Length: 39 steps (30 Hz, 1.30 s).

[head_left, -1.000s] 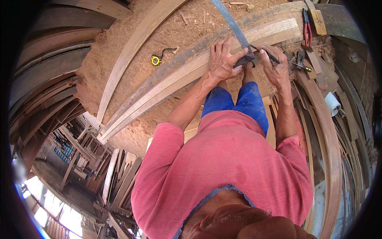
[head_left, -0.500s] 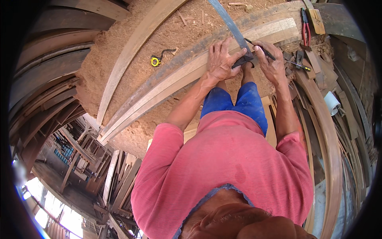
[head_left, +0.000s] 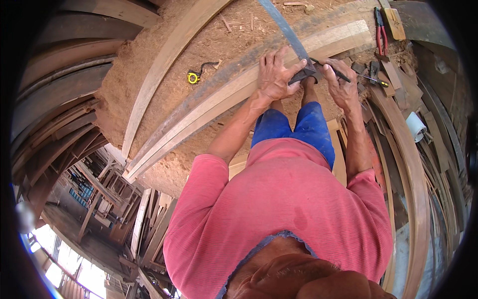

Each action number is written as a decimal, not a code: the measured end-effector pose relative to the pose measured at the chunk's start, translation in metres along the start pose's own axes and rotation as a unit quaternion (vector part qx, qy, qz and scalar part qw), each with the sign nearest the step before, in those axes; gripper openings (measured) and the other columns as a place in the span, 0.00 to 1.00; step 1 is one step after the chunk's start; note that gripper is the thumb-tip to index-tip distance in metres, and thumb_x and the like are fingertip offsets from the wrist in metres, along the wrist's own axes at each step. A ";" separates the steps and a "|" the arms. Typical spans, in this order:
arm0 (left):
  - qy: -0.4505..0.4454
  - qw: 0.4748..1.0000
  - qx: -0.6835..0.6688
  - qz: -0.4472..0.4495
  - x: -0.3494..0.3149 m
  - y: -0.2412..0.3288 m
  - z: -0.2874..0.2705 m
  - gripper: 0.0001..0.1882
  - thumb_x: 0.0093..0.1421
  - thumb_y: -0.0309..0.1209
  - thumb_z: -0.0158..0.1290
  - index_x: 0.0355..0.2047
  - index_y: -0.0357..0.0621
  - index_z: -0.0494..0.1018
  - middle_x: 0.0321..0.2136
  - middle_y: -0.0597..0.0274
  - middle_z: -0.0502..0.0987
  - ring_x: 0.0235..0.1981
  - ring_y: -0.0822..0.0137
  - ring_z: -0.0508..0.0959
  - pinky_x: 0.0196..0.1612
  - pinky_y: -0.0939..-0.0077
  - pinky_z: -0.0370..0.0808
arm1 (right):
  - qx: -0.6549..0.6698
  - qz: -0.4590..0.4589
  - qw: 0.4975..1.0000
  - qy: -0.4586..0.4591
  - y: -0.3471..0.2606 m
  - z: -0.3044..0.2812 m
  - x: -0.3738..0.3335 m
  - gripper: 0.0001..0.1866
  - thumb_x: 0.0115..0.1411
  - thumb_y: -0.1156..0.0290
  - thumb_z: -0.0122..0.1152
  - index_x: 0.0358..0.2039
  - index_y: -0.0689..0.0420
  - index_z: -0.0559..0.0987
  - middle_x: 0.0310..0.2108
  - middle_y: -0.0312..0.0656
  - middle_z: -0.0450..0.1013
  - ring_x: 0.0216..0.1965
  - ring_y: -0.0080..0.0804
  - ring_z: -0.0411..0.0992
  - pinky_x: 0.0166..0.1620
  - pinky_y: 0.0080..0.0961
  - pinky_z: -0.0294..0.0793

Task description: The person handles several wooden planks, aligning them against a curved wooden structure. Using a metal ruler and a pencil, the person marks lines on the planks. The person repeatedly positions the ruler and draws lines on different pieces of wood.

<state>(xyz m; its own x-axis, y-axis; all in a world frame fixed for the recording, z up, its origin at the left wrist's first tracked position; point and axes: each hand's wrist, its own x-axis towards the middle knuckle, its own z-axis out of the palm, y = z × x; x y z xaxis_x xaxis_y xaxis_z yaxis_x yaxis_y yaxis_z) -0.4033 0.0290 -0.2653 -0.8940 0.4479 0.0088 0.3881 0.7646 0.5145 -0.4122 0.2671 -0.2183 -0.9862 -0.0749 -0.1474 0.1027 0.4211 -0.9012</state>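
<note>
My left hand [head_left: 275, 74] presses a try square [head_left: 300, 74] against the near edge of a pale curved wooden beam [head_left: 239, 90]. The thumb lies on the dark stock, and the fingers spread over the beam. From the stock, the long blue-grey blade runs across the beam, away and to the left. My right hand [head_left: 341, 82] pinches a slim black pen-like marker [head_left: 341, 74], its tip beside the blade close to the stock. The fingers hide part of the marker, and any line under the tip is too small to make out.
Left of the beam, a yellow tape measure [head_left: 193, 77] lies on sawdust, near another curved plank [head_left: 164, 74]. Red-handled pliers [head_left: 382, 37], a wooden block [head_left: 395, 24] and a screwdriver [head_left: 378, 81] lie at the right. A white cup-like thing [head_left: 415, 127] sits among stacked boards.
My right hand has moved slightly toward me with the marker, whose tip has travelled along the blade toward the stock. My left hand and the try square have stayed nearly in place.
</note>
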 end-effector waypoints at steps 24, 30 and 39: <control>-0.039 0.999 -0.035 0.005 -0.008 -0.013 -0.013 0.45 0.41 0.39 0.74 0.64 0.73 0.75 0.70 0.44 0.62 0.65 0.38 0.65 0.65 0.41 0.65 | 0.227 0.218 0.949 -0.022 0.048 0.082 -0.031 0.17 0.78 0.65 0.53 0.44 0.67 0.83 0.36 0.37 0.81 0.39 0.23 0.75 0.45 0.30 0.78; -0.010 0.999 -0.031 0.013 -0.007 -0.013 -0.008 0.40 0.41 0.41 0.73 0.60 0.74 0.80 0.69 0.45 0.64 0.64 0.40 0.66 0.64 0.43 0.66 | 0.279 0.249 0.927 -0.009 0.056 0.089 -0.030 0.16 0.77 0.66 0.53 0.42 0.66 0.84 0.36 0.38 0.81 0.39 0.24 0.77 0.45 0.28 0.79; -0.020 1.000 -0.017 0.004 -0.008 -0.012 -0.007 0.40 0.43 0.43 0.72 0.61 0.77 0.80 0.70 0.45 0.64 0.65 0.40 0.66 0.66 0.42 0.65 | 0.279 0.280 0.918 -0.001 0.054 0.090 -0.030 0.16 0.77 0.66 0.53 0.40 0.66 0.83 0.35 0.40 0.81 0.36 0.24 0.77 0.43 0.28 0.78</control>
<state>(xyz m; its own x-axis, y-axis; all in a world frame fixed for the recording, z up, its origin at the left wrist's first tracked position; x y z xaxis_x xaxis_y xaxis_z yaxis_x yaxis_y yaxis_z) -0.4023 0.0129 -0.2651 -0.8809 0.4727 -0.0217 0.3864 0.7451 0.5437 -0.3652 0.2109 -0.2988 -0.7587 0.0099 -0.6514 0.6444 -0.1356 -0.7526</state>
